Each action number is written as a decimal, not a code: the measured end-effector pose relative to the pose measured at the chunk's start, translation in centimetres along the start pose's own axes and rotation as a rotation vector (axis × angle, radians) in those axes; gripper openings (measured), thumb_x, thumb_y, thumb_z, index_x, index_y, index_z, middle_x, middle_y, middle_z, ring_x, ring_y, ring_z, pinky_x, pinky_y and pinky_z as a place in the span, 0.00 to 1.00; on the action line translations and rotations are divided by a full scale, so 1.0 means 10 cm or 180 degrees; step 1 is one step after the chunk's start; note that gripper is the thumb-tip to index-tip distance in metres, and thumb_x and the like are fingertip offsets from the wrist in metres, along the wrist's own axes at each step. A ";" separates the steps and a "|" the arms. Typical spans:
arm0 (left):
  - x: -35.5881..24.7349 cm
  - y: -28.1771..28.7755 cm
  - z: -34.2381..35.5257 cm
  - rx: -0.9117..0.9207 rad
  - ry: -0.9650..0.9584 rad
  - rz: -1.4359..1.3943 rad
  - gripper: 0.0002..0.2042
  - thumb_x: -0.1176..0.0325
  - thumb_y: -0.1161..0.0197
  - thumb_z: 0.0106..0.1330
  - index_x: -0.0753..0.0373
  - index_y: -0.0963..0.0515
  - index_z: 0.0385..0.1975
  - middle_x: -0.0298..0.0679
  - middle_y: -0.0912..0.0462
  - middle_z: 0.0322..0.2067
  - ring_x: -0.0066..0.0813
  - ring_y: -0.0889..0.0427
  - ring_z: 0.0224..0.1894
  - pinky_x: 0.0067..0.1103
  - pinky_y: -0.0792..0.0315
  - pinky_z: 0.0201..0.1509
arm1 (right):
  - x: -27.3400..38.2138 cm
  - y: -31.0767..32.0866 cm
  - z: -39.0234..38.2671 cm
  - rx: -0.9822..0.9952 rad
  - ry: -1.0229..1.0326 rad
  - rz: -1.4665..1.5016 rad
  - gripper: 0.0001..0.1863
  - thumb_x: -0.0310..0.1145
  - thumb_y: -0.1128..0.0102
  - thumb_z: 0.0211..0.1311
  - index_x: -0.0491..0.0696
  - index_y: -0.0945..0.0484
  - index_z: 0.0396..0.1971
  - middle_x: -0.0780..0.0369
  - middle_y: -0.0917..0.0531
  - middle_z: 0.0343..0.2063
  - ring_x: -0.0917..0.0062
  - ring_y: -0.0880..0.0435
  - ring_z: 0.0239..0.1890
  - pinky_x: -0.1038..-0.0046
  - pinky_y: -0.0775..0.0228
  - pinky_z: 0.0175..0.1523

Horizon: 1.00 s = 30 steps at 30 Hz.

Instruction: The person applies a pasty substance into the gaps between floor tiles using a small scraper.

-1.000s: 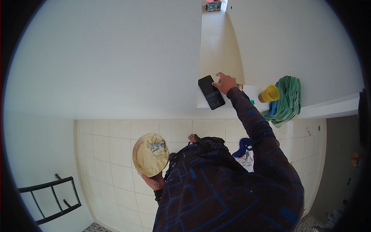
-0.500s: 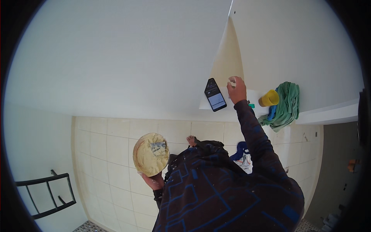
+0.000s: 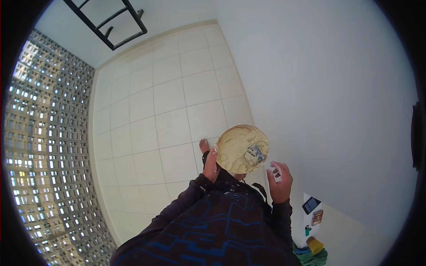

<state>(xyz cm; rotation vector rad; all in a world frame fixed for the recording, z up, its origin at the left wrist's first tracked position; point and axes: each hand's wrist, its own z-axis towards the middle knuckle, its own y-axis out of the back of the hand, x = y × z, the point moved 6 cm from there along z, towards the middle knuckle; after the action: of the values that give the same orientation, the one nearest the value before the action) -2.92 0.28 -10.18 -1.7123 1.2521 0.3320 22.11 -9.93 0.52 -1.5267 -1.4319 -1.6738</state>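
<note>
My left hand (image 3: 211, 165) is closed on the rim and side of a round container (image 3: 223, 165) full of pale yellow, putty-like paste (image 3: 235, 144). A flat, grey-blue piece smeared with paste (image 3: 254, 154) lies in it toward the right; its exact kind I cannot make out. Close to the container's right side, apart from it, hovers my right hand (image 3: 280, 181). Its fingers are bent, with a gap between thumb and fingers and nothing seen in them. Whitish residue coats the fingertips of both hands.
White wall (image 3: 310, 88) rises on the right. On a ledge at lower right lie a phone (image 3: 311, 205), a small reddish box (image 3: 317, 217), a yellow cup (image 3: 315, 245) and green cloth (image 3: 316, 258). A perforated block wall (image 3: 57, 155) stands left; a black ladder-like frame (image 3: 108, 22) is far off.
My view has swung left, toward the block wall. My right hand has moved from beside the phone to beside the container. My left hand still holds the container, now in front of my body.
</note>
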 end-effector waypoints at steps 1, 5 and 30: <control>-0.02 -0.07 -0.01 -0.0090 -0.0091 -0.0027 0.29 0.50 0.58 0.81 0.68 0.40 0.70 0.44 0.29 0.65 0.35 0.29 0.67 0.30 0.36 0.72 | 0.12 -0.06 0.19 0.0193 0.0540 -0.0492 0.18 0.31 0.35 0.63 0.39 0.20 0.50 0.56 0.17 0.42 0.67 0.19 0.43 0.68 0.26 0.49; -0.02 0.02 0.01 -0.0051 -0.0348 0.0032 0.26 0.54 0.54 0.80 0.68 0.37 0.68 0.43 0.28 0.63 0.32 0.29 0.66 0.26 0.37 0.71 | 0.41 -0.34 0.62 0.1014 0.1332 -0.1403 0.26 0.34 0.32 0.59 0.39 0.24 0.56 0.53 0.23 0.46 0.57 0.27 0.50 0.59 0.32 0.55; 0.61 -2.25 0.90 0.1123 0.0220 0.1273 0.30 0.49 0.57 0.77 0.61 0.42 0.72 0.46 0.35 0.69 0.43 0.33 0.70 0.40 0.35 0.73 | -0.46 1.27 0.93 0.0126 0.0553 -0.0787 0.14 0.30 0.41 0.63 0.48 0.26 0.48 0.51 0.23 0.45 0.55 0.16 0.43 0.55 0.23 0.44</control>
<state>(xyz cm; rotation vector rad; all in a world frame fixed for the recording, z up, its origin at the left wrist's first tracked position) 21.51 4.44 -7.00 -1.1802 1.6005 0.2665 38.31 -7.54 -0.33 -1.1890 -1.5998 -1.8570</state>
